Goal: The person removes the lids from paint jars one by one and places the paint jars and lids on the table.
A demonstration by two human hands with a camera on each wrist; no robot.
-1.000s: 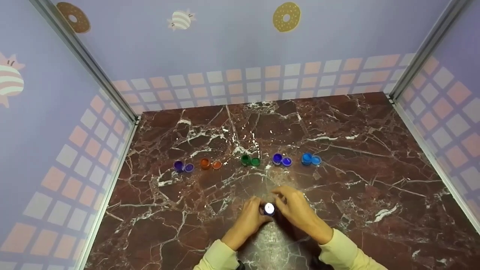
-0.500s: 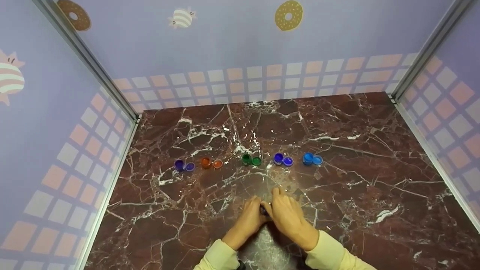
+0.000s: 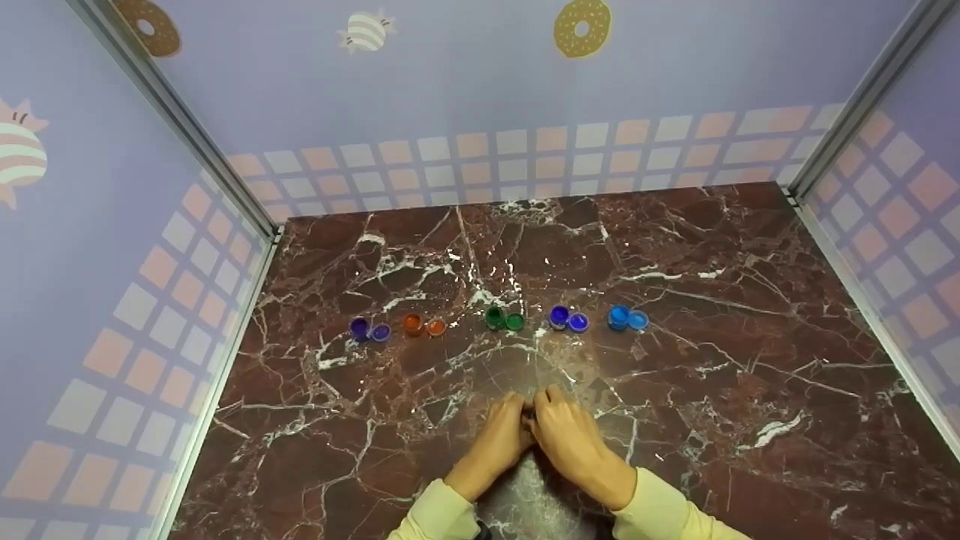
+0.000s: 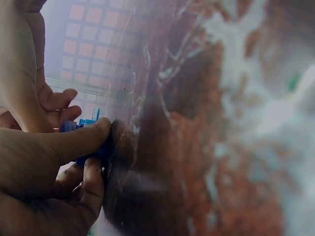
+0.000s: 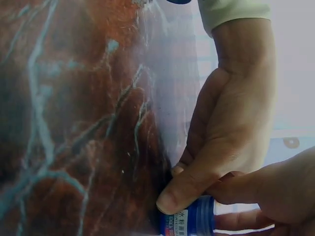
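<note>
My left hand (image 3: 498,433) grips a small blue paint jar (image 5: 175,222) low over the tabletop, its thumb along the jar's side. A white label with printed characters shows in the right wrist view. My right hand (image 3: 568,436) meets it from the right, thumb and fingers pinching around the jar's lid (image 5: 205,215). From the head view the two hands hide nearly all of the jar. In the left wrist view the blue body shows between left thumb and fingers, close to the table surface.
Across the marbled table (image 3: 712,420) stands a row of open paint jars with lids beside them: purple (image 3: 360,328), orange (image 3: 412,324), green (image 3: 494,317), dark blue (image 3: 559,316) and light blue (image 3: 619,316). Patterned panels (image 3: 480,90) enclose the back and sides.
My right hand has come in from the right and closed over the jar's top, which showed bright white a second ago. My left hand has stayed in place around the jar.
</note>
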